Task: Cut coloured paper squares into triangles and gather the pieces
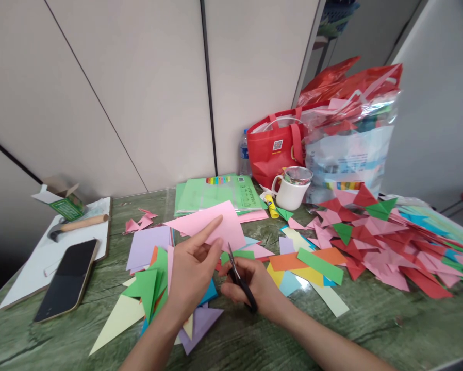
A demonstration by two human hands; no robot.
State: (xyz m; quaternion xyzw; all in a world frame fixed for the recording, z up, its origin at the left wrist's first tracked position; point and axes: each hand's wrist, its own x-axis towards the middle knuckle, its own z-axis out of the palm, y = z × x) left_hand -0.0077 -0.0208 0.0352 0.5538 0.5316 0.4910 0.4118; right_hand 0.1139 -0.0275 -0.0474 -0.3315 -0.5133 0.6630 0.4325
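Green marbled tabletop runs up to pale wall panels, and coloured paper is scattered across most of it. My left hand pinches a pink sheet by its lower edge, thumb and forefinger closed on it, holding it tilted up above the middle of the table. My right hand is clenched around the black handles of the scissors, whose blades point up at the pink sheet's bottom edge and meet it there.

Under my left wrist lie green folded triangles. Toward the left edge a phone rests face up on a white board, just beside a hammer. At the back edge sits a green paper pack, with a white mug and a red bag to its right. Folded red and pink pieces pile up along the right side.
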